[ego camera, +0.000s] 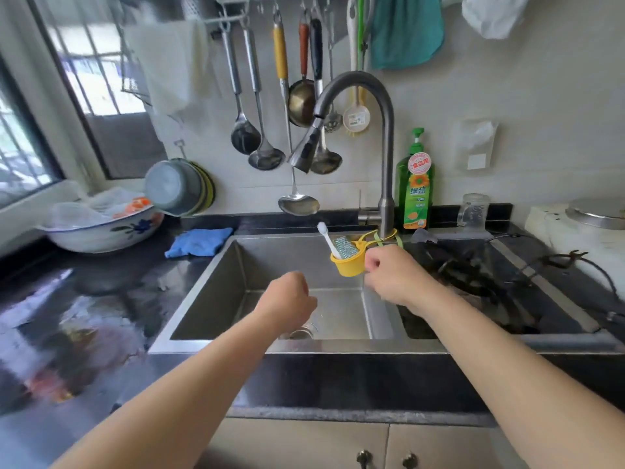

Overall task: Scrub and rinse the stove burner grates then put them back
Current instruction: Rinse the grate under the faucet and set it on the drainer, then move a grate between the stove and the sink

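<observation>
Both hands hover over the sink (pixel 203 292): the left hand (pixel 291 296) curled, holding nothing; the right hand (pixel 389 275) loosely curled beside the yellow basket (pixel 350 264), grip unclear. Grates (pixel 473 275) lie in the right basin.

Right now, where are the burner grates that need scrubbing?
In the head view the dark burner grates lie in the sink's right basin, just right of the right hand and below the green soap bottle.

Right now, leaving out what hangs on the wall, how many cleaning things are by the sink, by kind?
Toothbrush: 1
Scrubber: 1
Soap bottle: 1
Cloth: 1
Total: 4
</observation>
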Available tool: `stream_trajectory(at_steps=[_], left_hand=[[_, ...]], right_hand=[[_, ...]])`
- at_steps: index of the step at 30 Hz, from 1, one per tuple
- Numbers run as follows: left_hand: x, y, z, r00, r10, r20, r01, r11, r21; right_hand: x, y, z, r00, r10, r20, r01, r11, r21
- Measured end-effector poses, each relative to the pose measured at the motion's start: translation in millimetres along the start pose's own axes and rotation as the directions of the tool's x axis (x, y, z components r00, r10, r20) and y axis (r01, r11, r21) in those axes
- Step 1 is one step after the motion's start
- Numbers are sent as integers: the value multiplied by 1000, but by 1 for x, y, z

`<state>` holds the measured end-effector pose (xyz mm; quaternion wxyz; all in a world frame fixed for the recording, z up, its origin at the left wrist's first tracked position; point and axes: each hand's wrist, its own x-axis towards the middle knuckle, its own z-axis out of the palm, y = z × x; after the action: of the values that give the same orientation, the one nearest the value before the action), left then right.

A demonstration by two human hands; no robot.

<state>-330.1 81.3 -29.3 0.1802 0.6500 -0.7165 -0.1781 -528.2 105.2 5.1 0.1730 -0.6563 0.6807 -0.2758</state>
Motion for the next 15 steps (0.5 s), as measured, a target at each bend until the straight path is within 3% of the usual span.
stream_trajectory(at_steps=[3, 4, 5, 6, 7, 8, 10, 15], left_hand=[[-8, -38, -37, 994, -66, -92, 62, 997, -49], [-11, -55, -50, 992, -86, -87, 83, 996, -38], [-13, -68, -59, 995, -96, -23, 97, 995, 4], [-14, -74, -64, 989, -105, 102, 98, 993, 66], [-15, -87, -71, 962, -139, 237, 106, 984, 145], [-14, -101, -76, 932, -156, 326, 93, 975, 200], [-5, -128, -89, 932, -141, 332, 77, 977, 199], [26, -207, -139, 967, -186, 172, 148, 966, 211]], right_hand=[[25, -42, 53, 994, -74, 77, 82, 991, -103], [35, -54, 75, 978, -67, 195, 106, 975, -194], [41, -63, 91, 930, -18, 367, 132, 949, -286], [44, -63, 100, 837, 78, 542, 154, 916, -370], [48, -70, 112, 728, 164, 666, 201, 878, -435], [54, -78, 121, 680, 190, 708, 268, 835, -481], [71, -95, 131, 717, 103, 689, 351, 801, -485], [142, -177, 188, 844, -92, 528, 278, 918, -284]])
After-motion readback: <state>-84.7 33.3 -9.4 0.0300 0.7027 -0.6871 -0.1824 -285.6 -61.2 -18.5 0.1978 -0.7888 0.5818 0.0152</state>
